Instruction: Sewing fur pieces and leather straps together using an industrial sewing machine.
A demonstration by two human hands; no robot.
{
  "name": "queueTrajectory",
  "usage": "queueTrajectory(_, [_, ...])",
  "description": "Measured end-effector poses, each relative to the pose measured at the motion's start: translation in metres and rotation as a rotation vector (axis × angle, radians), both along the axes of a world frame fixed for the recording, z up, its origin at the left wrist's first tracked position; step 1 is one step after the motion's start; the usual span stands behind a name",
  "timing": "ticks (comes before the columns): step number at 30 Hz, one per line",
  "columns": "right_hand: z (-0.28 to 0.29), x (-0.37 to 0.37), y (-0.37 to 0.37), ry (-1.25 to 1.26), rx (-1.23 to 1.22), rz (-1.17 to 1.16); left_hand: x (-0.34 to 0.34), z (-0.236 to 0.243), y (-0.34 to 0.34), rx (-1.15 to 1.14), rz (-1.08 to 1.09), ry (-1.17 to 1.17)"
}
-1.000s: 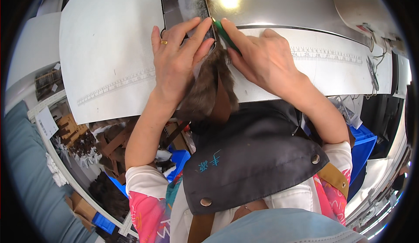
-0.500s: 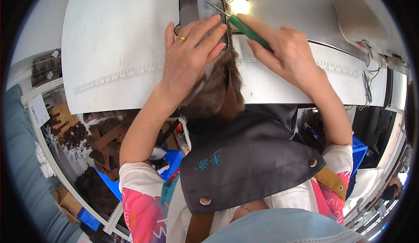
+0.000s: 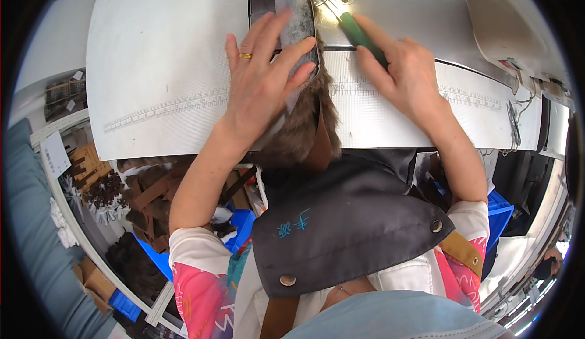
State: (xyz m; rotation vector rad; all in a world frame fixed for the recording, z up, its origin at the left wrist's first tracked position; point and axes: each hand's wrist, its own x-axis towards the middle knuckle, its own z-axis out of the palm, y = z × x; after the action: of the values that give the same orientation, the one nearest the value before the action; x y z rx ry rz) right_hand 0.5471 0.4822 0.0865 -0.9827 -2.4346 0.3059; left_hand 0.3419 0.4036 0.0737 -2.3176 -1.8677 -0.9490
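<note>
A strip of brown fur (image 3: 298,133) with a pale grey fluffy side (image 3: 297,19) runs from the sewing machine's plate over the table's front edge. My left hand (image 3: 259,77), a gold ring on one finger, lies over its left side with fingers spread; the fingertips are smeared by motion. My right hand (image 3: 405,74) grips the green handle of an awl (image 3: 364,37), just right of the strip. The awl's thin metal shaft points up and left, blurred, toward the strip's edge. A brown leather-like strap (image 3: 320,144) hangs at the fur's lower end.
The white table (image 3: 158,52) carries a printed ruler scale. A lit metal machine bed (image 3: 402,10) lies at the back right. Thread snips (image 3: 514,123) rest at the right edge. Blue bins (image 3: 244,229) and brown scraps (image 3: 155,196) sit below the table.
The awl's tip has lifted off the fluffy side and moved right, its handle now steeper. My right hand has shifted slightly right and down. My left fingers have spread and straightened.
</note>
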Motion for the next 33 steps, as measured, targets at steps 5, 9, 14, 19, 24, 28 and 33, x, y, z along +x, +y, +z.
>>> queueTrajectory(5, [0.001,-0.002,0.001,0.139,-0.107,0.075,-0.006,-0.002,0.0,-0.044,-0.034,0.149])
queueTrajectory(9, [0.003,0.0,0.001,0.032,-0.072,0.072,-0.006,-0.003,0.0,-0.053,-0.046,0.125])
queueTrajectory(14, [0.001,0.007,-0.011,-0.02,-0.142,-0.082,-0.007,-0.008,0.001,-0.019,-0.038,0.073])
queueTrajectory(19, [0.003,0.008,-0.056,0.046,-0.199,0.006,-0.007,-0.009,-0.001,-0.037,-0.041,0.07])
queueTrajectory(24, [0.0,0.003,-0.069,0.061,-0.259,0.045,-0.006,-0.006,0.001,-0.015,-0.063,0.091])
queueTrajectory(28, [0.005,0.015,-0.066,0.005,-0.202,0.239,-0.006,-0.005,0.004,-0.02,-0.075,0.104])
queueTrajectory(33, [0.017,0.056,-0.038,0.065,-0.427,0.331,-0.011,-0.008,-0.004,-0.042,-0.035,0.09])
